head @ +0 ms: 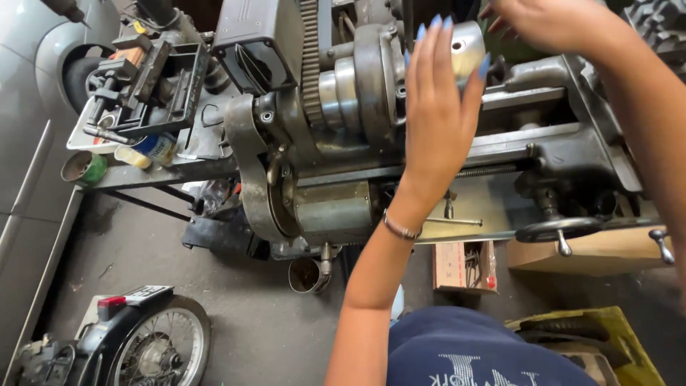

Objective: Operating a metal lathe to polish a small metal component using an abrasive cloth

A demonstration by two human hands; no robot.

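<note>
My navy-clothed lap (471, 350) nearest, my left hand (437, 121) spread, fingers cupping the shiny steel cylinder (468, 46) on the grey lathe (336, 129), my right hand (550, 25) above, grip unclear.

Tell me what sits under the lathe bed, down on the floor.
Below the lathe, on the concrete floor, are an open cardboard box holding small metal parts and a hanging metal cup. The left hand and forearm cover part of the bed, hiding what lies directly behind them.
</note>
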